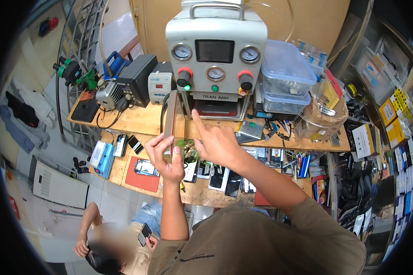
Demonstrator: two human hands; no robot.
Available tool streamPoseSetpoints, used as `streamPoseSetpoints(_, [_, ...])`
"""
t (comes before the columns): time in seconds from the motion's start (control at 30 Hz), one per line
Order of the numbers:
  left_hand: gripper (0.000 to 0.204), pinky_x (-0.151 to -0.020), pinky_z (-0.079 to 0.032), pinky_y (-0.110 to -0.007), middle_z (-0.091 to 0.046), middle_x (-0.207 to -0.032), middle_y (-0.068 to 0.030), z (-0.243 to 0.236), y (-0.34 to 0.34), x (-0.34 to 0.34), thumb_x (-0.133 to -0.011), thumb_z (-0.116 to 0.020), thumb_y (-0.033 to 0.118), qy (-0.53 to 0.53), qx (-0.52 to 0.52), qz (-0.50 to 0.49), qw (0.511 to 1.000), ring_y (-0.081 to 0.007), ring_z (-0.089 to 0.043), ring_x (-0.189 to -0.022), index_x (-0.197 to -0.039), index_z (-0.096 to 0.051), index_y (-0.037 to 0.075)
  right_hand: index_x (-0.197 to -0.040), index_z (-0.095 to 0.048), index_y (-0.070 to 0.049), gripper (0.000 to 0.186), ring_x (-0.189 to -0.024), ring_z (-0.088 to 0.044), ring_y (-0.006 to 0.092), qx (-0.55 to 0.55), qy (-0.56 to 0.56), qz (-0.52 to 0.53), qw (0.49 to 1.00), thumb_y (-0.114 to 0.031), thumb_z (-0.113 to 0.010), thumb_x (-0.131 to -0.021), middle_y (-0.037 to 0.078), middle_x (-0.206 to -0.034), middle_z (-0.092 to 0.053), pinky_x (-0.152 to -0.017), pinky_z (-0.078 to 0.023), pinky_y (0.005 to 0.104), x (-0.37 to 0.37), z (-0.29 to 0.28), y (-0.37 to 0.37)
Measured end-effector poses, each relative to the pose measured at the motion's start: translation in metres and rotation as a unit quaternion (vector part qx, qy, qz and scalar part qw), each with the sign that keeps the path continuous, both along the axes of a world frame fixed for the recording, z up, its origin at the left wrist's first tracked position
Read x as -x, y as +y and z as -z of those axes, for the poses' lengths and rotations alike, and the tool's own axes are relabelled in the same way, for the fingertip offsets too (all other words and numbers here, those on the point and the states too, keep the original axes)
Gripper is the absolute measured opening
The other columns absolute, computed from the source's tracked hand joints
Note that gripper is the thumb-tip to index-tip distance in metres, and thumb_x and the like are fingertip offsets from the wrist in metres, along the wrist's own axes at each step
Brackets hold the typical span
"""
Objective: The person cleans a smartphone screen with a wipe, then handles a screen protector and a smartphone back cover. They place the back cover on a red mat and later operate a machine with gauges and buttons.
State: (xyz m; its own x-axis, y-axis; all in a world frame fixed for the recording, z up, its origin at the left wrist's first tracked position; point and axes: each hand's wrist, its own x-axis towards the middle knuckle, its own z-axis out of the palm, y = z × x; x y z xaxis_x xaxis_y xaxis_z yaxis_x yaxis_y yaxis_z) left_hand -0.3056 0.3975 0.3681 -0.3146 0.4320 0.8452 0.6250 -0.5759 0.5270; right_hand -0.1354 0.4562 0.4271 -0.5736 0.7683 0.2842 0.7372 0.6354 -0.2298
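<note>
The bench here is pale plywood, its bare shelf of smooth wood grain (pixel 131 120) running in front of a boxy, round-cornered machine of light grey painted metal (pixel 215 28). Three round glass-faced gauges (pixel 249 54) sit in its front, along with ribbed black knobs in red collars (pixel 184 78). To its right are stacked see-through plastic boxes with bluish lids (pixel 287 64) and a crumpled brown cardboard box (pixel 319 123). Lower down, a flat brick-red mat (pixel 140 182) lies beneath a phone part, and glossy black and white phone pieces (pixel 219 178) are strewn along the worktop.

What the person has up in the air is a thin, flat, straight-edged panel, brownish and glassy (pixel 172 121). From where I stand it is turned almost edge-on, standing tall and narrow; its right side looks see-through, and I can't make out its broad face.

The panel is grasped near its lower end by the left hand (pixel 165 159), fingers curled at the left and thumb up against the near side. Most of its length rises above that grip, in front of the machine's left side. The right hand (pixel 218 145) is just to its right, index finger pointing up and the others bent, with nothing held that I can see; I can't tell whether it touches the panel.
</note>
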Motion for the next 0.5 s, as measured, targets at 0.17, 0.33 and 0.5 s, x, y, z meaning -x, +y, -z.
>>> streamPoseSetpoints(0.17, [0.032, -0.097, -0.044, -0.045, -0.057, -0.118, -0.0169, 0.007, 0.001, -0.013, -0.093, -0.071, 0.027, -0.026, 0.02, -0.023, 0.999, -0.0339, -0.054, -0.118, -0.117, -0.069, 0.005, -0.157, -0.04, 0.004, 0.07, -0.082, -0.074, 0.035, 0.08, 0.274, -0.234, 0.929, -0.02, -0.067, -0.096, 0.022, -0.099, -0.074, -0.072, -0.059, 0.0428, -0.032, -0.047, -0.047])
streamPoseSetpoints(0.33, [0.027, -0.101, -0.041, -0.047, -0.055, -0.121, -0.0145, 0.011, 0.001, -0.029, -0.096, -0.069, 0.018, -0.086, 0.018, -0.007, 0.996, -0.0298, -0.053, -0.118, -0.119, -0.067, 0.003, -0.169, -0.005, -0.013, 0.094, -0.124, -0.057, 0.0261, 0.513, 0.599, -0.381, 0.482, -0.049, -0.061, -0.102, 0.026, -0.152, -0.042, -0.097, -0.052, 0.0402, -0.089, -0.113, -0.13])
streamPoseSetpoints(0.5, [0.03, -0.103, -0.042, -0.043, -0.051, -0.124, -0.0142, 0.011, 0.007, -0.025, -0.097, -0.068, 0.017, -0.056, -0.013, 0.014, 0.998, -0.0284, -0.052, -0.118, -0.123, -0.066, 0.003, -0.166, 0.022, -0.017, 0.115, -0.124, -0.058, 0.0341, 0.506, 0.629, -0.426, 0.408, -0.065, -0.058, -0.1, 0.044, -0.158, -0.022, -0.095, -0.056, 0.0444, -0.113, -0.143, -0.16])
